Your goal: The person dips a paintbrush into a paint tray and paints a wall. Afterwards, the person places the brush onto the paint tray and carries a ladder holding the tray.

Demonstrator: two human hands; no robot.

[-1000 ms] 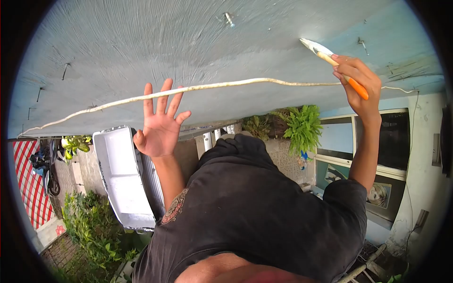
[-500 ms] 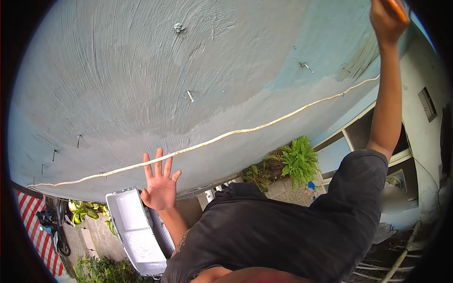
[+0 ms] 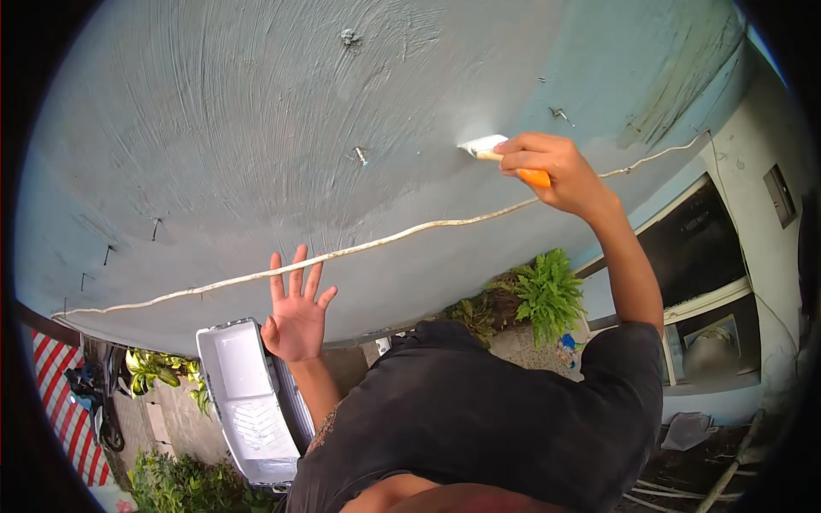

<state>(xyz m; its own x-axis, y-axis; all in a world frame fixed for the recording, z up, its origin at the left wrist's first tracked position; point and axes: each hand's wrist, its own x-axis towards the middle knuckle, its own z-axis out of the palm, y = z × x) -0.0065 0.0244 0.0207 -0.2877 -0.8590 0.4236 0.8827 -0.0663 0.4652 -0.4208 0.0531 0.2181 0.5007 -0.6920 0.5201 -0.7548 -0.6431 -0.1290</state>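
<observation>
My right hand [image 3: 556,171] grips a paintbrush [image 3: 486,145] with an orange and pale handle. Its white-coated bristles touch the grey, brush-streaked wall [image 3: 256,111], where a wet patch shows. At the lower left, my left hand [image 3: 299,321] is raised with its palm in view and fingers spread, holding nothing. A pale cable [image 3: 410,230] runs along the wall and seems to cross in front of those fingers. Below and left of this hand is a paint tray [image 3: 244,368] with white paint in it.
Nails and a screw [image 3: 361,156] stick out of the wall. A green fern [image 3: 549,291] grows at its foot, near a window [image 3: 693,244] on the right. Leafy plants [image 3: 184,479] and a red-and-white striped surface [image 3: 60,402] lie at the lower left.
My right hand has come down and left from the top right corner, bringing the brush onto the wall. My left hand stays spread, slightly shifted in view.
</observation>
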